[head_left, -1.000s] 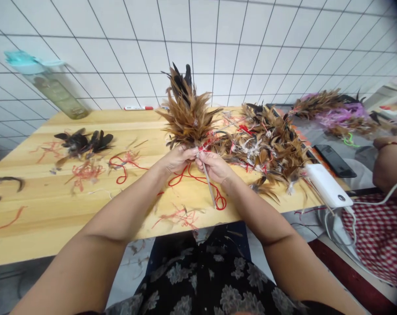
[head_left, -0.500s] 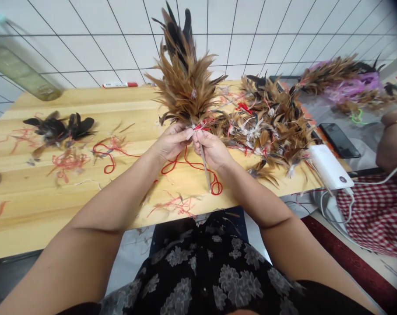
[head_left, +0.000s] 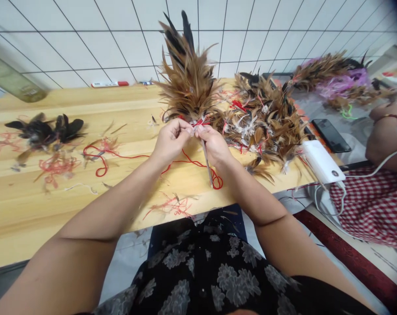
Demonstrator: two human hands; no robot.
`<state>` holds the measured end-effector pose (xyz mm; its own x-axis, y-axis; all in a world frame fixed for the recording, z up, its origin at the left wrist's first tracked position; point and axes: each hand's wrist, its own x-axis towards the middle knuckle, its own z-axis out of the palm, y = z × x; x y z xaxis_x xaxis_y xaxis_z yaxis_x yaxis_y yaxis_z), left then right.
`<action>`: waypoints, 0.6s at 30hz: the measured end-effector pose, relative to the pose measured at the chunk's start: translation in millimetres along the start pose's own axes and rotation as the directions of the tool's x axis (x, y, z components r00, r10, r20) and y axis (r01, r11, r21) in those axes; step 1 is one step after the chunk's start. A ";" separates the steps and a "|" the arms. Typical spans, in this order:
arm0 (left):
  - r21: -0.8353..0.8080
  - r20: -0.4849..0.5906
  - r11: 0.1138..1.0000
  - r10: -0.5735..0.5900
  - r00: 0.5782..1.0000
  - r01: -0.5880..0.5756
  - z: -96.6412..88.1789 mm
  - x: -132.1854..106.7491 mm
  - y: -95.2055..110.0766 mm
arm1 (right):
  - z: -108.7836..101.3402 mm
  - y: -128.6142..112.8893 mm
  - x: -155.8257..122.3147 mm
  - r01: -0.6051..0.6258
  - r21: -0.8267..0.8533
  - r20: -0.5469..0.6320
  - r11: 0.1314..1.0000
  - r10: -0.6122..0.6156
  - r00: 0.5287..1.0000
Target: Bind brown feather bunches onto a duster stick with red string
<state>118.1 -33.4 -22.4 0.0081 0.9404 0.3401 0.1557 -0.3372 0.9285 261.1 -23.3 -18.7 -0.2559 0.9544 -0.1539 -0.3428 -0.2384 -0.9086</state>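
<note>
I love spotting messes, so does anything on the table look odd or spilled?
Yes, a little: loose reddish scraps are strewn near the table's front edge, with a tangled clump farther left. They look like litter because they're scattered loosely, while the brown feather bundle is gathered together.

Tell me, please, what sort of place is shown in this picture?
Probably a small handicraft workshop: a feather bundle above a held stick, plus red cord and a large feather pile on the wooden table.
</note>
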 end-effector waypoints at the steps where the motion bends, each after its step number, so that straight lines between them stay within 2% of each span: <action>1: 0.014 -0.003 1.000 0.001 1.000 -0.001 0.8 -0.7 0.3 | 2.0 -1.0 -2.2 0.009 0.020 -0.030 1.000 -0.008 1.000; 7: 0.061 -0.014 0.997 -0.054 0.998 0.055 4.6 -3.1 -2.7 | 17.1 -4.3 -9.7 -0.097 0.071 -0.193 0.993 0.110 0.975; 12: 0.049 -0.017 0.992 -0.116 0.993 0.116 5.6 -4.7 -4.4 | 22.3 -5.8 -9.5 -0.167 0.178 -0.186 0.970 0.200 0.962; 14: 0.088 -0.022 0.992 -0.084 0.996 0.086 5.1 -5.9 -4.5 | 22.0 -7.7 -9.8 -0.196 0.232 -0.151 0.953 0.235 0.960; 18: 0.234 -0.014 0.970 0.066 0.998 -0.061 2.6 -10.4 -7.3 | 19.7 -9.4 -9.9 -0.229 0.338 -0.081 0.913 0.270 0.959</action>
<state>119.4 -40.6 -33.1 0.0049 0.9153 0.4028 0.3818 -0.3740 0.8452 249.1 -34.0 -1.0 -0.2653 0.8657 -0.4245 -0.5601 -0.4967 -0.6629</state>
